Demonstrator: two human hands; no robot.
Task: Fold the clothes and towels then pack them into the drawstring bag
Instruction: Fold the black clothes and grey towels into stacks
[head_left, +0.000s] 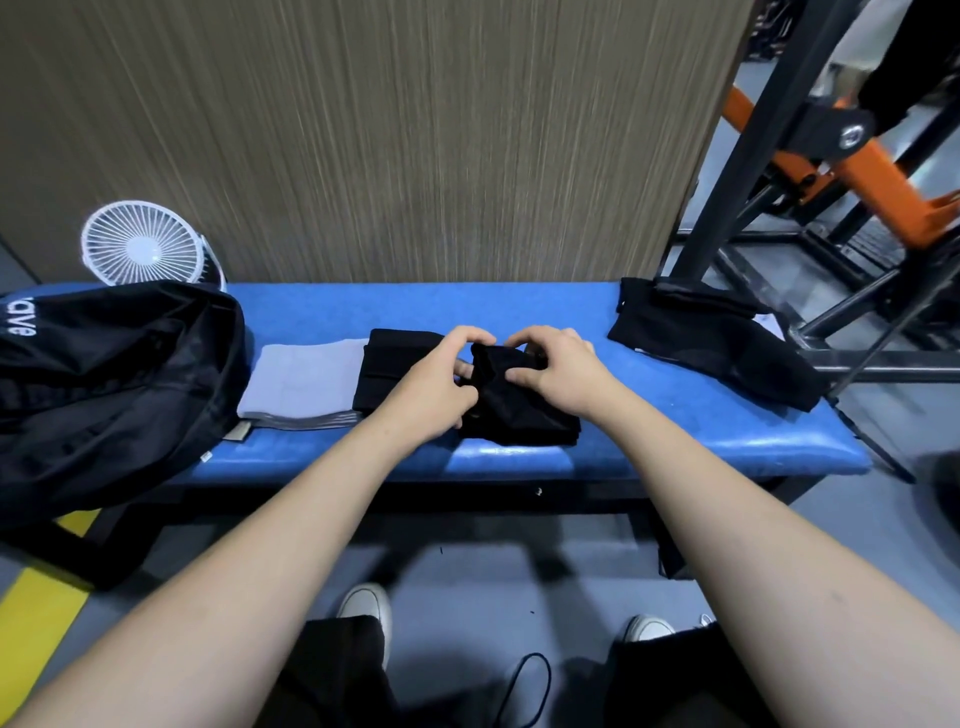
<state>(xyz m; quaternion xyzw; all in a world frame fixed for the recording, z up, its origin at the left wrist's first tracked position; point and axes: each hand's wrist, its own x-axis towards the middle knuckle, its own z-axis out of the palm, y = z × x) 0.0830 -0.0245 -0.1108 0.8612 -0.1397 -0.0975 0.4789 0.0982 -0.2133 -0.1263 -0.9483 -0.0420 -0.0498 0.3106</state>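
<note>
On the blue bench (649, 431) lies a small black garment (511, 402), partly folded, in the middle. My left hand (439, 384) and my right hand (558, 366) both pinch its bunched upper edge. Just left of it sits a folded black garment (392, 366), touching a folded grey towel (306, 382). A black drawstring bag (109, 389) with white lettering slumps over the bench's left end. Another black garment (711, 340) lies loosely at the right end.
A white desk fan (143, 244) stands behind the bag against a wood-grain wall. A black and orange metal frame (831, 171) rises at the right, its base by the bench end. My shoes and a black cord show on the grey floor below.
</note>
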